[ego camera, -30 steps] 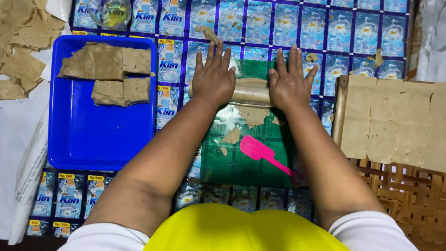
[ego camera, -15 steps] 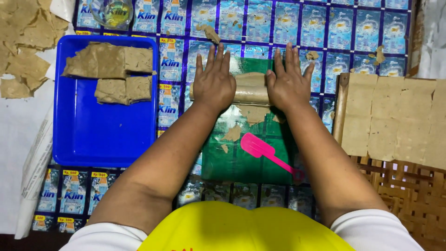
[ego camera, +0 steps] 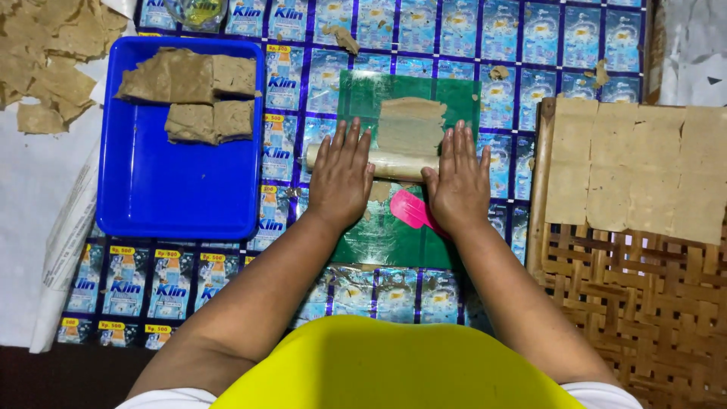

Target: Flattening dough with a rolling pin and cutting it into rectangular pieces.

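Hands: the left hand and the right hand lie flat, fingers spread wide, palms pressed on a pale rolling pin; neither grips it.
Work piece: a strip of tan dough lies on the green plastic sheet, at 12 o'clock from the pin and touching it.
Rolled so far: the dough beyond the pin looks thin and even; a small smear shows just behind the pin, at 6 o'clock.
Done: flat squares of dough cover the near end of a woven bamboo tray, at 3 o'clock from the hands.
Left: thick slabs of dough wait in the blue plastic tray, at 10 o'clock; by this count, several pieces are still unrolled.
Tool at rest: a pink scraper lies on the sheet, touching the right palm's edge.
Scraps: torn dough offcuts sit at far 10 o'clock, off the tray.
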